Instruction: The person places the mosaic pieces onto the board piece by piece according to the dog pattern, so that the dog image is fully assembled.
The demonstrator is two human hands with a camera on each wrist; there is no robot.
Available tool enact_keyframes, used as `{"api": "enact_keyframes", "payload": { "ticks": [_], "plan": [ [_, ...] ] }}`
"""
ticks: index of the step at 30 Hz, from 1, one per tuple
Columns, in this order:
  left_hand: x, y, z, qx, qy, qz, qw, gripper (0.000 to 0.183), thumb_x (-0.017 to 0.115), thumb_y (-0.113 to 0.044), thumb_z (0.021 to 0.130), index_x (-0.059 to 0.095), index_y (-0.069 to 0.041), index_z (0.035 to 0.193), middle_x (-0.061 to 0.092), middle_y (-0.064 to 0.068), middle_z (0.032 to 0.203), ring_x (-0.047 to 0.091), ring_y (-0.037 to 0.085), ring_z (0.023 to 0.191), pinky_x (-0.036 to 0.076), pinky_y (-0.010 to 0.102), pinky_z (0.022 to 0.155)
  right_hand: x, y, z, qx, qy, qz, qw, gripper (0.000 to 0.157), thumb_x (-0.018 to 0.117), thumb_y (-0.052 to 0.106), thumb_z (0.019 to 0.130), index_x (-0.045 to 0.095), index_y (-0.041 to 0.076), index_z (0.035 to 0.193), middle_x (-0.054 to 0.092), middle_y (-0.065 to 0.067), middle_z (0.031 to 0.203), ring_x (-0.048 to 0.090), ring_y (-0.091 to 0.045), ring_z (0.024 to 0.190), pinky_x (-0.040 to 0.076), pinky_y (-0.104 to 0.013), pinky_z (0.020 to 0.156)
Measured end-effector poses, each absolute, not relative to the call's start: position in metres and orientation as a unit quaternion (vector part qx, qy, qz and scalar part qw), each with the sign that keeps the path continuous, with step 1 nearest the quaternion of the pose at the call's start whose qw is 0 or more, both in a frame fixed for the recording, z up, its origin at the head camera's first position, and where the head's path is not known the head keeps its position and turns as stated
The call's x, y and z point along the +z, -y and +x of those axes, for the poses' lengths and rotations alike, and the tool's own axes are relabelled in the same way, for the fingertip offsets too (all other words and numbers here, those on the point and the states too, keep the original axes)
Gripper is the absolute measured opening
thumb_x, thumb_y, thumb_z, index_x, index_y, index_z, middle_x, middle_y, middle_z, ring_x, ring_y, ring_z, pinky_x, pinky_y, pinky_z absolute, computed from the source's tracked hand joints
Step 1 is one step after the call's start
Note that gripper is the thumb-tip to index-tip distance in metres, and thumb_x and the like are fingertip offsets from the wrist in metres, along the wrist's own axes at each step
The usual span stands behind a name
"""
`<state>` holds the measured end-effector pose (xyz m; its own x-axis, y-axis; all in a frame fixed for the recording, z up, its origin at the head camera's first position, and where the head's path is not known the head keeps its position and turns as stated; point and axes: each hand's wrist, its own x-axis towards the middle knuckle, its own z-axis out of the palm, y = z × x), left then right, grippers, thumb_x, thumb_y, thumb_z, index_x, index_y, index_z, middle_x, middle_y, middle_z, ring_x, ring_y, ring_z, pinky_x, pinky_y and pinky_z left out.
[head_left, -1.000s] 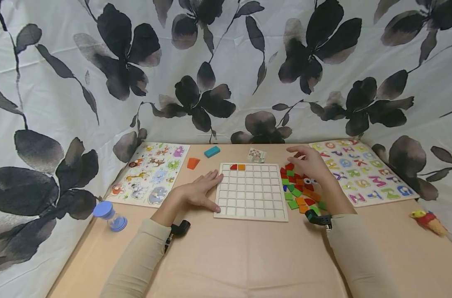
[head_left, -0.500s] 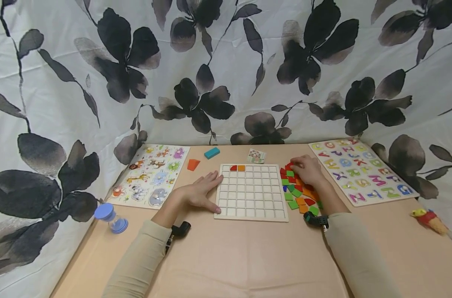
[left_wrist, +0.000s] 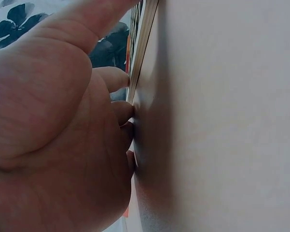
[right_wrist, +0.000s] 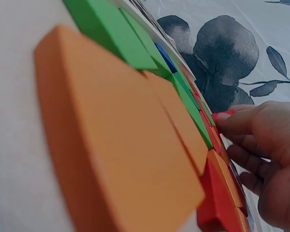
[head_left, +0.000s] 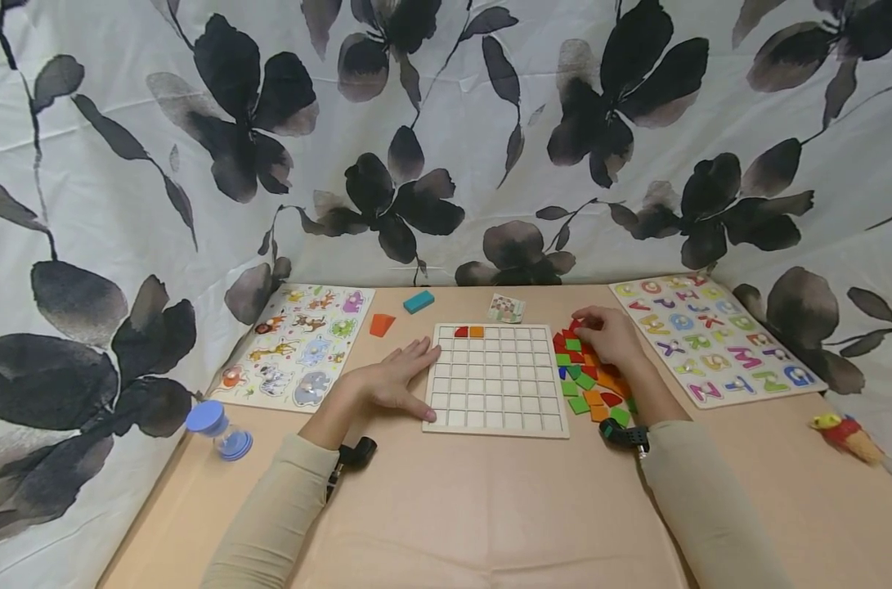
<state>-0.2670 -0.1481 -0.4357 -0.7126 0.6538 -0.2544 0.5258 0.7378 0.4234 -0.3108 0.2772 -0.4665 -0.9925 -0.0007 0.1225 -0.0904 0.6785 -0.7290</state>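
Observation:
A wooden grid board (head_left: 495, 431) lies in the middle of the table, a red piece (head_left: 461, 332) and an orange square (head_left: 477, 331) in its top row. Along its left edge rests my left hand (head_left: 387, 383), thumb and fingertips touching the frame with the fingers spread. To the right of the board is a loose pile of red, green, orange and blue tiles (head_left: 580, 380). My right hand (head_left: 609, 337) is at the pile's far end. In the right wrist view, its thumb and index finger pinch a red tile (right_wrist: 223, 116), largely covered by the fingertips.
An animal picture board (head_left: 291, 348) lies at left, an alphabet board (head_left: 718, 339) at right. Behind the grid are a small patterned card (head_left: 506, 307), a blue block (head_left: 419, 301) and an orange piece (head_left: 381, 325). A sand timer (head_left: 220, 429) and a small toy (head_left: 846, 439) lie farther out.
My right hand has come down from above the pile onto its far end, and its fingers have closed on a red tile. My left hand has stayed on the board's edge.

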Motion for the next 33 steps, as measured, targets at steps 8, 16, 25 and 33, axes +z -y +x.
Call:
{"api": "enact_keyframes", "payload": {
  "ticks": [8,16,25,33],
  "plan": [
    [-0.435,0.147,-0.268,0.154,-0.912,0.321,0.203,0.12,0.07,-0.07,0.069,0.007,-0.016,0.156,-0.006,0.01,0.161,-0.008,0.027,0.147,0.002,0.047,0.118,-0.435,-0.26,-0.305,0.461,0.884,0.032,0.07,0.03,0.066,0.026,0.092,0.067,0.024,0.122,0.064,0.001,0.112,0.055,-0.022,0.096,0.051,-0.034,0.082],
    [-0.434,0.148,-0.268,0.151,-0.913,0.319,0.206,0.121,0.07,-0.071,0.068,0.006,-0.017,0.156,-0.006,0.01,0.161,-0.007,0.027,0.147,0.001,0.047,0.118,-0.408,-0.213,-0.313,0.464,0.871,0.143,0.081,0.024,0.066,0.016,0.091,0.071,0.017,0.115,0.069,0.0,0.108,0.06,-0.018,0.087,0.053,-0.022,0.068],
    [-0.432,0.149,-0.268,0.16,-0.911,0.324,0.2,0.121,0.072,-0.068,0.069,0.006,-0.015,0.156,-0.006,0.012,0.161,-0.007,0.029,0.147,0.001,0.048,0.118,-0.42,-0.171,-0.335,0.421,0.884,0.198,0.032,0.021,0.069,0.007,0.088,0.073,0.006,0.109,0.07,-0.007,0.099,0.062,-0.022,0.084,0.054,-0.035,0.072],
    [-0.435,0.148,-0.269,0.157,-0.911,0.326,0.2,0.121,0.07,-0.071,0.068,0.006,-0.016,0.156,-0.006,0.011,0.161,-0.007,0.028,0.147,0.001,0.047,0.118,-0.436,-0.147,-0.34,0.374,0.904,0.206,0.004,0.019,0.069,0.005,0.087,0.074,0.007,0.105,0.07,-0.005,0.096,0.059,-0.02,0.087,0.05,-0.036,0.079]
  ]
}}
